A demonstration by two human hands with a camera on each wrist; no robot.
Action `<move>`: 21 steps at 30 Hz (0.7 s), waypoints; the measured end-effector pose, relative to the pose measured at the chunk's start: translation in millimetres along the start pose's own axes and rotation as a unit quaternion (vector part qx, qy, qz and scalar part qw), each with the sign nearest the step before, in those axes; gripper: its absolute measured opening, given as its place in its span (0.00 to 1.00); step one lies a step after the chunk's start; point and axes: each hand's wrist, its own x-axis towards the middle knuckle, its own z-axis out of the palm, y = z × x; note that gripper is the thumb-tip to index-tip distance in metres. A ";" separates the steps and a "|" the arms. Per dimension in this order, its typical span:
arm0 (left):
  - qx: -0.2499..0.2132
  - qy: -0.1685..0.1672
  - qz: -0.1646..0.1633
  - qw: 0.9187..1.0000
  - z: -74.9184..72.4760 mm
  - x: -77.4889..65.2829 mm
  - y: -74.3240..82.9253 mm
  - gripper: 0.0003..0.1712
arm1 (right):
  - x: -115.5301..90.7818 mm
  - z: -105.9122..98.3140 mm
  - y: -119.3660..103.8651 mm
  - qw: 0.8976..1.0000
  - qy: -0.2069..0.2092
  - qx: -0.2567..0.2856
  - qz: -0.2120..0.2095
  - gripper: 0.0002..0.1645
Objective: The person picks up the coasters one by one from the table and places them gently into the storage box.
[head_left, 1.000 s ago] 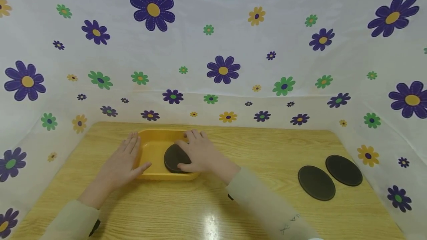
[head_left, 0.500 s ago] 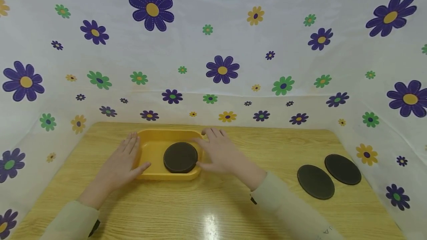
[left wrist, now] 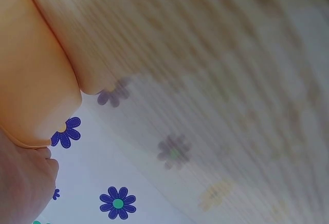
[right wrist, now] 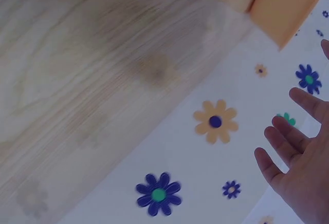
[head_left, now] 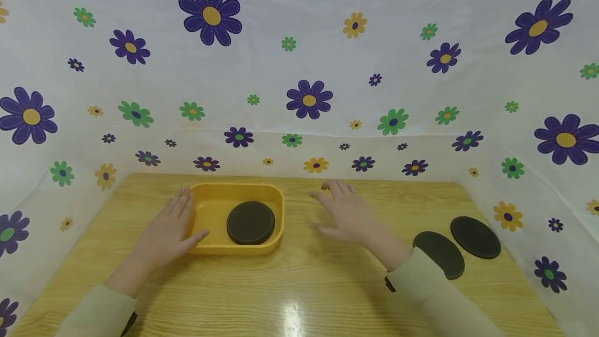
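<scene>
A yellow rectangular tray (head_left: 234, 249) stands at the back left of the table in the head view. Inside it, toward the right end, lies a round black coaster (head_left: 250, 222), thick at its edge like a small stack. My left hand (head_left: 159, 235) rests with straight fingers along the tray's left wall, thumb over the near rim. In the left wrist view, part of that hand (left wrist: 25, 183) is against the tray's side (left wrist: 38, 70). My right hand (head_left: 348, 217) holds nothing, its fingers spread above the table right of the tray; the right wrist view shows these loose fingers (right wrist: 281, 142).
Two more flat round black coasters lie side by side at the table's right: a nearer one (head_left: 442, 256), partly covered by my right sleeve (head_left: 435, 287), and a farther one (head_left: 476, 237). A white flowered cloth (head_left: 262, 66) surrounds the wooden table (head_left: 234, 295) at back and sides.
My right hand has let go of the coaster in the tray and moved right, out over the table. My left hand stays at the tray's left side.
</scene>
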 end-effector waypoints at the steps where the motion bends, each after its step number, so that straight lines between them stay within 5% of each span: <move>1: -0.001 0.000 0.000 1.000 0.0 0.0 0.1 0.58 | -3.9 0.0 4.2 1.000 0.001 -0.001 0.005 0.42; 21: 0.003 0.001 0.000 1.000 -0.9 -1.0 0.9 0.58 | -83.6 -12.7 63.7 0.996 0.004 -0.011 0.086 0.35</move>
